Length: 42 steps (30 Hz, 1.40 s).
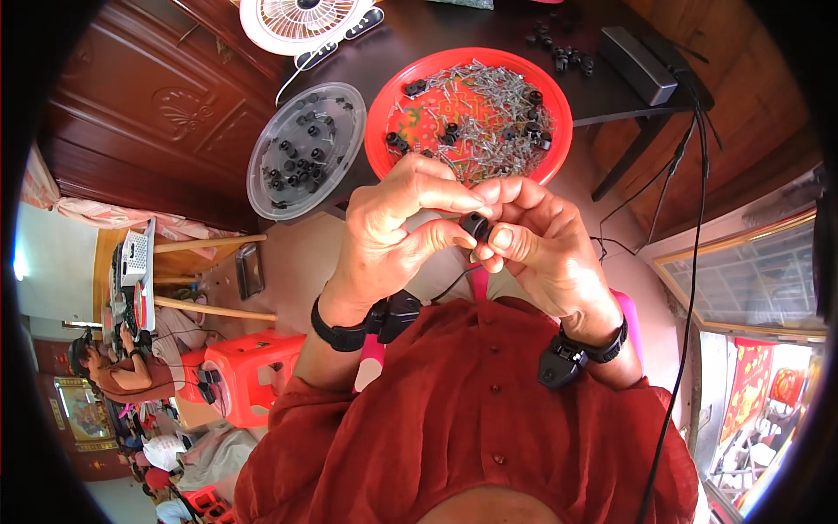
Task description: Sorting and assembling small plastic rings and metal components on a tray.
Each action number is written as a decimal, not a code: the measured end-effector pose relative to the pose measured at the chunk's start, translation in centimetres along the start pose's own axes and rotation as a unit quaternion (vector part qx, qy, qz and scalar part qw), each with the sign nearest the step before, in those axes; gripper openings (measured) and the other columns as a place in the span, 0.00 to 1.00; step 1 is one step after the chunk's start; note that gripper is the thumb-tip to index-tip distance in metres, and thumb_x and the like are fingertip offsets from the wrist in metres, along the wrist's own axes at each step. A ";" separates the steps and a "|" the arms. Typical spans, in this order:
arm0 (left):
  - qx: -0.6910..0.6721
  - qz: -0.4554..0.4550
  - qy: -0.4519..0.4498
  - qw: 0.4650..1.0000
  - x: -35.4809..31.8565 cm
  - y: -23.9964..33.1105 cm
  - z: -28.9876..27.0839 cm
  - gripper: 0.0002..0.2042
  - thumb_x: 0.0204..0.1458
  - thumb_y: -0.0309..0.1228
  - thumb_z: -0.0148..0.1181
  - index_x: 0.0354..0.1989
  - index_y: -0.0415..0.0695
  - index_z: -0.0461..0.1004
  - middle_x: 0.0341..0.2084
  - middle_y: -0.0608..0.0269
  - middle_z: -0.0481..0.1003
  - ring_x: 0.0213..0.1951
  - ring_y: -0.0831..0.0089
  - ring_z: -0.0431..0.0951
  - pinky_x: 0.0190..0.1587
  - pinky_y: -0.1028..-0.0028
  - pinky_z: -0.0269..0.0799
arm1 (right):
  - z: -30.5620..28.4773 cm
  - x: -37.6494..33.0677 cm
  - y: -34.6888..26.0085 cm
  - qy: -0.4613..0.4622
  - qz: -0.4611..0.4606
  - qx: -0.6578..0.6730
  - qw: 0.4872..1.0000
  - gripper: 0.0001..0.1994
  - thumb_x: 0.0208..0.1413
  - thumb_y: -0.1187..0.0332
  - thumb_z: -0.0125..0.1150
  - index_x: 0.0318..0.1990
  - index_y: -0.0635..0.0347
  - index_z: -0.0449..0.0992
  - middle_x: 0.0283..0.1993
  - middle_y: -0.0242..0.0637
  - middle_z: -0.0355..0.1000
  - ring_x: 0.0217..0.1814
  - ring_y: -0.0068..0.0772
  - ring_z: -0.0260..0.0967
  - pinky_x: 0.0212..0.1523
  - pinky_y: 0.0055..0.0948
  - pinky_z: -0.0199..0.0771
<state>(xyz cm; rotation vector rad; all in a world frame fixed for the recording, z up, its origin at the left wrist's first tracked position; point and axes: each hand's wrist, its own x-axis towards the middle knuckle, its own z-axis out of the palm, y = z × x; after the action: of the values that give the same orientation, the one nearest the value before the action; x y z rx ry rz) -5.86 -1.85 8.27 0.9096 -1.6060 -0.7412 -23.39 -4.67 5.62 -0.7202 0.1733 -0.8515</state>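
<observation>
My left hand [384,231] and my right hand [554,249] meet in front of my chest, both closed in a pinch on one small round black plastic part [475,225]. The thumbs press it from either side. Just beyond my hands stands a red round tray [381,157], holding many thin silvery screws or pins [493,122] and a few black parts. To its left is a clear plastic lid-like tray [257,188] with several loose black parts [301,166].
A dark table [410,31] carries the trays, a white fan [305,22], a grey box-shaped device [637,65] and more black parts [572,61]. Cables [696,218] hang at the right. A red stool [253,367] and another person [131,371] are at the left.
</observation>
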 end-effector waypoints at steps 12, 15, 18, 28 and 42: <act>0.156 0.081 -0.109 0.978 1.4 1.1 -0.9 0.14 0.34 0.20 0.66 0.34 0.42 0.77 0.26 0.62 0.74 0.30 0.71 0.74 0.30 0.75 0.72 | -0.4 0.1 -0.5 -0.011 0.064 0.026 0.998 0.15 0.52 0.78 0.57 0.47 0.70 0.66 0.38 0.38 0.70 0.35 0.22 0.70 0.35 0.20 0.73; 0.164 0.109 -0.147 0.969 2.0 1.4 -1.2 0.12 0.38 0.23 0.65 0.33 0.40 0.75 0.26 0.61 0.76 0.29 0.72 0.73 0.30 0.76 0.70 | -0.2 0.0 -1.1 -0.018 0.069 0.010 0.997 0.15 0.52 0.78 0.57 0.47 0.70 0.67 0.38 0.38 0.70 0.34 0.21 0.70 0.35 0.19 0.73; 0.162 0.081 -0.119 0.976 1.7 1.3 -1.0 0.11 0.38 0.23 0.65 0.33 0.39 0.75 0.26 0.61 0.75 0.29 0.72 0.73 0.30 0.76 0.70 | -0.3 0.2 -1.0 -0.002 0.082 0.031 0.996 0.14 0.52 0.77 0.57 0.47 0.69 0.67 0.38 0.38 0.70 0.34 0.22 0.70 0.35 0.19 0.73; 0.061 0.023 -0.021 0.998 0.1 0.2 0.0 0.12 0.35 0.21 0.67 0.31 0.42 0.76 0.22 0.64 0.75 0.29 0.71 0.74 0.31 0.75 0.70 | 0.2 -0.4 1.9 0.000 -0.054 -0.003 0.999 0.15 0.54 0.76 0.55 0.49 0.65 0.65 0.40 0.34 0.69 0.34 0.21 0.65 0.35 0.20 0.68; 0.126 0.057 -0.030 0.990 0.0 0.5 0.2 0.11 0.35 0.22 0.66 0.30 0.41 0.75 0.26 0.65 0.77 0.30 0.70 0.73 0.30 0.74 0.70 | 0.0 0.2 3.3 -0.019 -0.097 0.007 0.995 0.17 0.55 0.69 0.56 0.50 0.63 0.63 0.37 0.30 0.65 0.31 0.19 0.61 0.32 0.19 0.63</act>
<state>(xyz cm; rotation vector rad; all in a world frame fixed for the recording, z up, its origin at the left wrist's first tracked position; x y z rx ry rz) -6.13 -1.62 8.71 0.9713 -1.8179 -0.4972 -21.22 -3.34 3.48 -0.7486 0.0638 -1.0211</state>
